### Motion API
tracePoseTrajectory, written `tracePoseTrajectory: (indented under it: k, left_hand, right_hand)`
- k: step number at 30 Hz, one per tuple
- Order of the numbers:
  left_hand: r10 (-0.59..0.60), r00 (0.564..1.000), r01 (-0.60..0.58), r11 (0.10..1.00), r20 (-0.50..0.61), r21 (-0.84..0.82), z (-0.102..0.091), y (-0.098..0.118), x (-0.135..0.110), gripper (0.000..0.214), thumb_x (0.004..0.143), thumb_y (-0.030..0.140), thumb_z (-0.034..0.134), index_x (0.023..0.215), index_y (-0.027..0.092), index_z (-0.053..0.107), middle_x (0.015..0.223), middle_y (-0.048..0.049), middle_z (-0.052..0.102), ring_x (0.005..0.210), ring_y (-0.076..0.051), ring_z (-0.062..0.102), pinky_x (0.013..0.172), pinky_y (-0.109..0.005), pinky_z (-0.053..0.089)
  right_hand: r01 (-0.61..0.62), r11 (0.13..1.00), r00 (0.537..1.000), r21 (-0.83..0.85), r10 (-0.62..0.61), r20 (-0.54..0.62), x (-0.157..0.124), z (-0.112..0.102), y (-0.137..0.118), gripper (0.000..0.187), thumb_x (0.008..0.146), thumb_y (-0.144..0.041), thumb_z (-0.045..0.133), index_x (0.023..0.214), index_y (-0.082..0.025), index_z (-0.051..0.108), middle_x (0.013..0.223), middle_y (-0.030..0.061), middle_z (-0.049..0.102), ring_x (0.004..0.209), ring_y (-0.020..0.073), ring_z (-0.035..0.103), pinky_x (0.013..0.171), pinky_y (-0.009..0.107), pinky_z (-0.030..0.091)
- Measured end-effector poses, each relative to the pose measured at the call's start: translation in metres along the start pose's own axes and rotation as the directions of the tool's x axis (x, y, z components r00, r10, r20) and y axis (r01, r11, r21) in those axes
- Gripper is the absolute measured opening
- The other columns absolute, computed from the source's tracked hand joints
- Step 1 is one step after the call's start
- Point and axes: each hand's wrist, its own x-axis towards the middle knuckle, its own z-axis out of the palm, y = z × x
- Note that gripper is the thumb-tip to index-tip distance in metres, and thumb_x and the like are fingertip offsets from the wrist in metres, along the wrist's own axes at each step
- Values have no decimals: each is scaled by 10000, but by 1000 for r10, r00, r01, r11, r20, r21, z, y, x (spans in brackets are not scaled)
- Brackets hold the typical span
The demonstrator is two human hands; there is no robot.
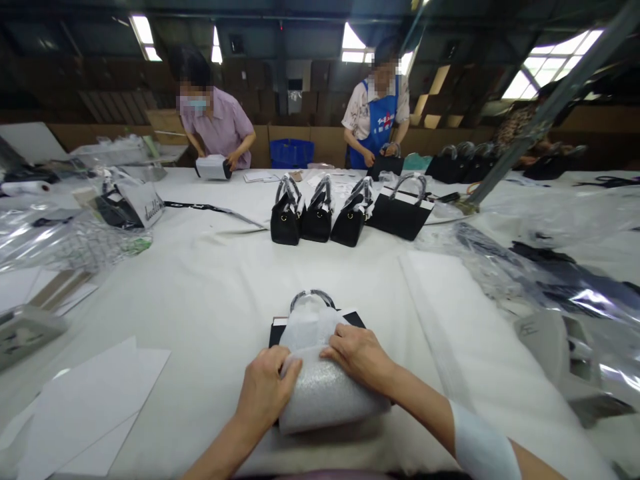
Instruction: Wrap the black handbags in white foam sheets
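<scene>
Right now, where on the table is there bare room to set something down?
Bare patches: between the foam-covered handbag and the standing black handbags; between the left hand and flat white sheets. Crowded: the right, with white sheeting and clear plastic, and the far left.

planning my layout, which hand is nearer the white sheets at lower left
Left: the left hand, on the foam wrap, is right of the white sheets; the right hand, on the same wrap, is farther right.

i saw a black handbag [277,335] on the white tabletop [210,293], its arched handle [320,292] at the far end, a pale translucent foam sheet [333,400] covering most of it, dark corners showing.
</scene>
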Motion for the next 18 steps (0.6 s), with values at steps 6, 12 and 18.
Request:
tracePoseTrajectory:
  k: [6,12,18]
  left_hand:
    - [-43,999,43,998,-7,45,5,-2,14,256,868,271,468,633,198,541,689,17,578,650,-131,560,643,-263,353]
    - [-58,998,56,995,15,78,9,-6,15,247,855,225,455,617,193,512,690,14,557,652,-125,560,647,-258,343]
    - [-42,999,41,997,8,61,10,-8,13,266,863,239,444,608,192,507,687,15,557,652,-127,563,662,-270,355]
  right_hand:
    - [-113,974,992,197,98,81,10,8,7,381,888,-475,571,657,-184,657,744,14,604,678,132,562,605,262,372]
    - [-68,930,977,361,135,-164,9,6,12,225,829,-393,675,784,-180,621,834,34,611,780,162,560,689,272,434]
    - [60,958,944,280,37,-329,-4,-22,-6,289,956,-316,471,757,-189,638,713,21,558,683,137,519,634,262,381]
